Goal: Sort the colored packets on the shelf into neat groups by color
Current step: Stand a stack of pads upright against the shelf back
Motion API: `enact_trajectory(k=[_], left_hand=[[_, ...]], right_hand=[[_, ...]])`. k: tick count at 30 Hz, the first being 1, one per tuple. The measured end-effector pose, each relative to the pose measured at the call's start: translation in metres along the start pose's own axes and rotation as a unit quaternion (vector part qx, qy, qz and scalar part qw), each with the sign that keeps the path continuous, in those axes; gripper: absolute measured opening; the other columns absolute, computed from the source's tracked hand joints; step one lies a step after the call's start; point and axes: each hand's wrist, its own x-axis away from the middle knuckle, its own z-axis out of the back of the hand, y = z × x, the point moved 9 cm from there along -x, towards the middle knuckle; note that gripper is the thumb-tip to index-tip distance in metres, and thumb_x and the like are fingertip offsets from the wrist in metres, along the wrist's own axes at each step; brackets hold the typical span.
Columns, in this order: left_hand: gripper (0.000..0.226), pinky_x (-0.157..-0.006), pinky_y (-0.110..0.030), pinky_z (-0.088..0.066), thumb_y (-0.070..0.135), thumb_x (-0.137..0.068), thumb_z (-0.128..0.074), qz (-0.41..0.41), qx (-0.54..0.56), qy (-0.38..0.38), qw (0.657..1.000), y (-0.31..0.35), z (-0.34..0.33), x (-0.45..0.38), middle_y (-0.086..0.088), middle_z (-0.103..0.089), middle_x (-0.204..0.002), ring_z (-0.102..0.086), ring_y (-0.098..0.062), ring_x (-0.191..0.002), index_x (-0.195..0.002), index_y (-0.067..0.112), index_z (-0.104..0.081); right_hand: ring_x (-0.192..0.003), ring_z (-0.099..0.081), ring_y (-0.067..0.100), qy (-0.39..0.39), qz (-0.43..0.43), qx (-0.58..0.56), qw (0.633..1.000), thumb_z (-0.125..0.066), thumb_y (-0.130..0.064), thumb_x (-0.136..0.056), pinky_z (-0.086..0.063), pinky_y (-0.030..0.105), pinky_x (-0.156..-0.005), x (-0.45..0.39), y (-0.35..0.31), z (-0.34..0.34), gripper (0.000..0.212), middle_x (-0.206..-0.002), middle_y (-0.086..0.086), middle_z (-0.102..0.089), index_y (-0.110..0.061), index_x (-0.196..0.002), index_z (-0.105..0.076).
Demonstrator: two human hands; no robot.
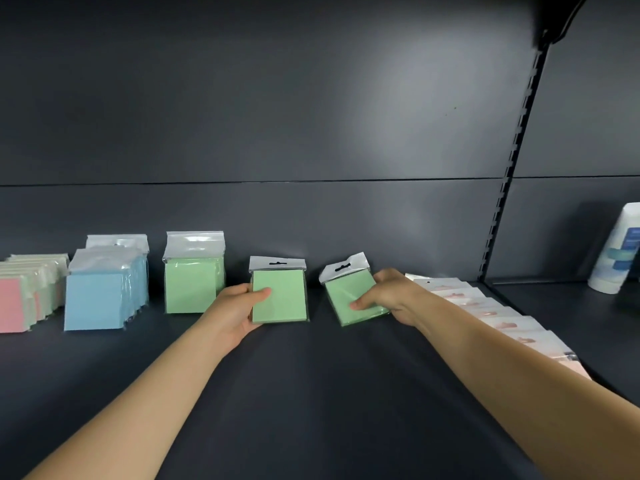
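Note:
My left hand (pixel 235 311) grips an upright green packet (pixel 282 296) by its left edge, thumb across the front. My right hand (pixel 388 296) grips a second green packet (pixel 356 299), tilted to the left, thumb on its lower front. Both packets are near the middle of the dark shelf (pixel 311 393). A group of green packets (pixel 192 277) stands to the left. Further left stand blue packets (pixel 104 292). At the far left is a mixed row of pink and pale packets (pixel 24 292).
A row of pale pink packets (pixel 491 313) lies overlapped along the right side, under my right forearm. A white bottle (pixel 616 251) stands on the neighbouring shelf at the far right, past a slotted upright (pixel 512 161). The dark back panel rises behind everything.

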Motion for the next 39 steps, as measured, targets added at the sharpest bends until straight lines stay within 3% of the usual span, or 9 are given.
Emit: enact_trajectory(k=[3,6,9,13,17,22,29,36,39], left_hand=[[0.01,-0.07,-0.032,-0.052,0.0,-0.093,-0.052,-0.006,0.003,0.004,1.0,0.0,0.0,-0.001,-0.009,-0.067,-0.095,-0.064,-0.02,-0.085,-0.092,0.004,-0.061],[0.013,-0.072,-0.033,-0.051,0.0,-0.094,-0.05,-0.014,0.006,-0.005,1.0,0.003,-0.002,0.001,-0.008,-0.067,-0.095,-0.064,-0.02,-0.086,-0.092,0.005,-0.061],[0.013,-0.076,-0.033,-0.052,0.001,-0.095,-0.048,-0.02,0.011,-0.034,0.999,0.002,-0.008,0.004,-0.008,-0.068,-0.097,-0.065,-0.019,-0.089,-0.095,0.005,-0.061],[0.014,-0.081,-0.033,-0.053,0.008,-0.096,-0.048,-0.042,0.015,-0.068,0.997,0.007,-0.015,0.013,-0.009,-0.068,-0.104,-0.065,-0.02,-0.094,-0.101,0.006,-0.061],[0.019,-0.094,-0.039,-0.05,0.013,-0.092,-0.056,-0.08,-0.054,-0.059,0.994,0.012,-0.011,0.028,-0.006,-0.068,-0.111,-0.064,-0.021,-0.102,-0.111,0.012,-0.06],[0.02,-0.073,-0.018,-0.043,0.021,-0.095,-0.046,-0.173,-0.226,-0.008,0.959,0.043,0.042,0.052,0.008,-0.061,-0.107,-0.056,-0.007,-0.097,-0.114,0.023,-0.052],[0.028,-0.073,-0.014,-0.035,0.016,-0.096,-0.044,-0.288,-0.298,0.078,0.907,0.072,0.126,0.048,-0.003,-0.048,-0.11,-0.05,-0.011,-0.099,-0.124,0.016,-0.047],[0.027,-0.085,-0.02,-0.036,0.008,-0.095,-0.043,-0.248,-0.283,0.067,0.924,0.058,0.136,0.019,0.001,-0.049,-0.115,-0.05,-0.013,-0.103,-0.119,0.014,-0.052],[0.035,-0.087,-0.024,-0.04,0.008,-0.094,-0.041,-0.227,-0.3,0.034,0.926,0.049,0.126,0.009,0.0,-0.054,-0.121,-0.053,-0.016,-0.11,-0.128,0.016,-0.047]], right_hand=[[-0.081,-0.063,0.023,0.006,0.037,-0.114,0.993,-0.065,0.012,-0.078,-0.051,0.029,-0.076,0.014,-0.004,-0.002,0.019,-0.089,0.011,-0.067,-0.002,-0.089,-0.061],[-0.092,-0.062,0.029,0.028,0.057,-0.233,0.97,-0.057,0.014,-0.084,-0.051,0.037,-0.086,0.023,-0.005,-0.008,0.029,-0.104,0.018,-0.064,0.004,-0.111,-0.053],[-0.094,-0.062,0.03,0.031,0.058,-0.276,0.959,-0.055,0.013,-0.085,-0.05,0.041,-0.092,0.027,-0.007,-0.029,0.025,-0.1,0.014,-0.064,0.001,-0.107,-0.054],[-0.096,-0.062,0.023,0.069,0.049,-0.258,0.963,-0.058,0.006,-0.087,-0.05,0.036,-0.091,0.032,-0.012,-0.056,0.018,-0.098,0.006,-0.064,-0.01,-0.094,-0.052],[-0.1,-0.062,0.02,0.074,0.077,-0.222,0.969,-0.059,0.0,-0.087,-0.052,0.034,-0.087,0.042,-0.029,-0.085,0.028,-0.11,0.007,-0.063,-0.01,-0.111,-0.049],[-0.099,-0.062,0.011,0.096,0.155,-0.168,0.969,-0.053,0.0,-0.088,-0.052,0.028,-0.086,0.073,-0.069,-0.137,0.041,-0.108,-0.003,-0.063,-0.019,-0.123,-0.044],[-0.099,-0.056,0.004,0.157,0.215,-0.127,0.956,-0.049,0.0,-0.092,-0.046,0.011,-0.076,0.086,-0.121,-0.215,0.044,-0.113,-0.008,-0.056,-0.024,-0.127,-0.043],[-0.118,-0.045,0.013,0.223,0.19,-0.026,0.956,-0.052,-0.005,-0.091,-0.033,0.014,-0.091,0.066,-0.115,-0.219,0.048,-0.129,-0.004,-0.037,-0.017,-0.136,-0.039],[-0.123,-0.047,0.017,0.195,0.144,-0.029,0.97,-0.056,-0.013,-0.089,-0.039,0.023,-0.095,0.052,-0.104,-0.223,0.052,-0.132,-0.001,-0.045,-0.016,-0.137,-0.036]])
